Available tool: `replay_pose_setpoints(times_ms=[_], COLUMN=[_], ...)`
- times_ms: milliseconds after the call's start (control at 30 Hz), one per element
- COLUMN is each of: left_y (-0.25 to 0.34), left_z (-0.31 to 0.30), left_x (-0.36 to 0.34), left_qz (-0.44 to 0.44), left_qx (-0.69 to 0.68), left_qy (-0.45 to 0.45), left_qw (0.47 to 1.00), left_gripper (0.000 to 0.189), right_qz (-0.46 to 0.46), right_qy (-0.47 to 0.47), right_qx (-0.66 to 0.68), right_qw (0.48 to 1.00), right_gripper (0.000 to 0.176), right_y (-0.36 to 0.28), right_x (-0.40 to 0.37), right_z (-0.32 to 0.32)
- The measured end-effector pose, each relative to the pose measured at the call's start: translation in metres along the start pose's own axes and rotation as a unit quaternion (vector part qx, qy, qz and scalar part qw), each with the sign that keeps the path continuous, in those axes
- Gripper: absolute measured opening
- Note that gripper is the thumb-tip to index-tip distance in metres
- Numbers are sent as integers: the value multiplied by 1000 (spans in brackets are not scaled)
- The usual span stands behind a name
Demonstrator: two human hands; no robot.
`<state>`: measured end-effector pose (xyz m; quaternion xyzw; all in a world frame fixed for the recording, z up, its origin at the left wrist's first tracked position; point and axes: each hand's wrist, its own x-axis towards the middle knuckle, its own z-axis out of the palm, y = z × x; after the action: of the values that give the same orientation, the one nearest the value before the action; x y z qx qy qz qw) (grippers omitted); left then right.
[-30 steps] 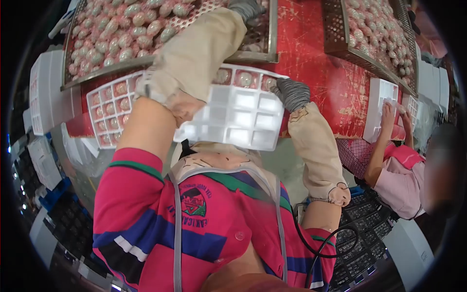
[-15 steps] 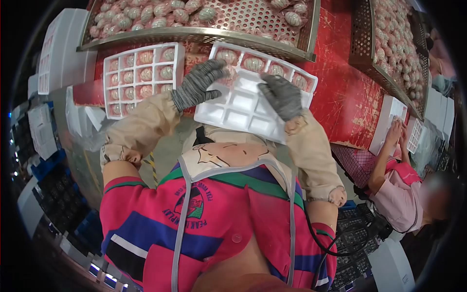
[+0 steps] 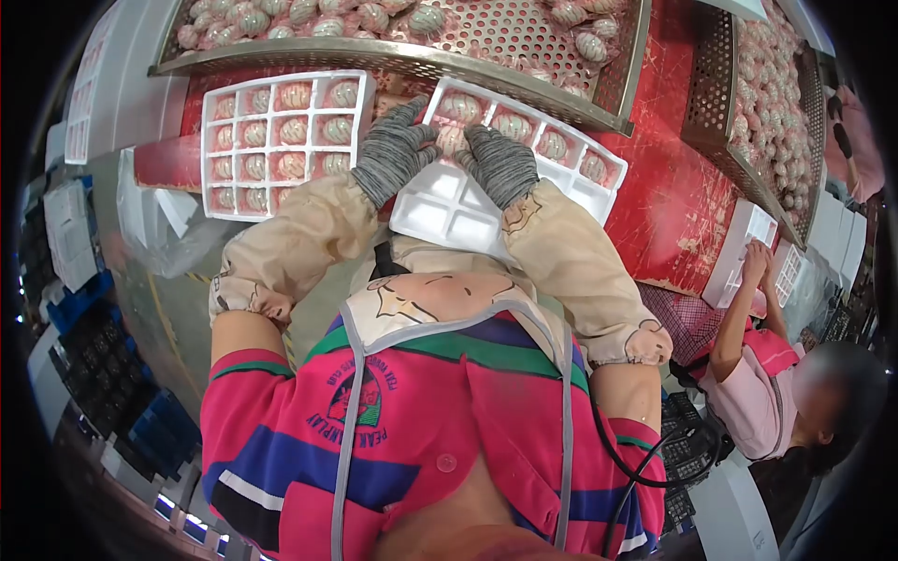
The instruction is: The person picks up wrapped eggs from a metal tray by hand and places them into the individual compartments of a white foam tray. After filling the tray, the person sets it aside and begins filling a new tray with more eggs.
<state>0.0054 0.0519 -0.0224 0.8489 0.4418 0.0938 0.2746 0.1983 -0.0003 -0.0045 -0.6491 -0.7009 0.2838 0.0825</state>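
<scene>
A white compartment tray (image 3: 456, 220) lies tilted in front of me, with wrapped striped balls (image 3: 512, 126) along its far row. One more wrapped striped ball (image 3: 452, 142) sits in the left cell of the second row. My left hand (image 3: 393, 152), in a grey knit glove, has its fingertips at the left side of that ball. From the right, my right hand (image 3: 502, 166), gloved alike, pinches at the same ball with its fingers together. The tray's nearer visible cells hold nothing; my right hand and sleeve hide some of them.
Left of my hands stands a second white tray (image 3: 285, 110) filled with wrapped balls. A perforated metal bin (image 3: 412, 54) of balls borders the far side. Another bin (image 3: 711, 122) stands right on the red table (image 3: 669, 220). A co-worker (image 3: 748, 365) works at far right.
My right hand has moved left across the tray to the ball beside my left hand. My left hand has shifted slightly right, and the view has shifted a little.
</scene>
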Motion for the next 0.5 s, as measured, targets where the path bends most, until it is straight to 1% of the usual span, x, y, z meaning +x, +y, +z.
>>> replay_pose_setpoints(times_ms=[67,100,167,200,267,300,333,367,400,433,467,500], left_y=[1,2,5,6,11,14,15,15,12,9,9,6], left_z=[-1,-2,-2,-2,0,3,5,7,0,-13,-25,-35], left_x=[3,5,6,7,10,12,13,9,11,13,16,35], left_qz=[5,9,16,10,6,-19,-43,-30,-29,31,92,133], left_qx=[20,34,47,67,87,112,138,137,139,105,70,5], left_qy=[-12,-27,-44,-58,-72,-101,-128,-84,-83,-12,57,181], left_qw=[1000,999,998,996,994,988,981,987,986,994,992,975], left_gripper=[30,29,29,28,27,26,25,22,22,20,18,18], right_qz=[-90,-90,-59,-58,-121,-141,-141,-124,-109,-109,-109,-105], right_qy=[6,7,-99,-98,-36,-15,-12,-14,-16,-33,-31,-23], right_qx=[-6,-7,-43,-44,-54,-54,-55,-76,-97,-85,-82,-97], right_qw=[996,996,992,993,990,988,988,989,989,990,990,990], right_gripper=[36,36,37,37,32,28,28,27,26,26,26,26], right_y=[-4,-8,-18,-10,12,10,10,11,12,12,12,13], right_x=[3,7,11,14,18,17,18,18,20,23,25,26], right_z=[-11,-19,-30,-17,19,17,20,27,30,29,29,31])
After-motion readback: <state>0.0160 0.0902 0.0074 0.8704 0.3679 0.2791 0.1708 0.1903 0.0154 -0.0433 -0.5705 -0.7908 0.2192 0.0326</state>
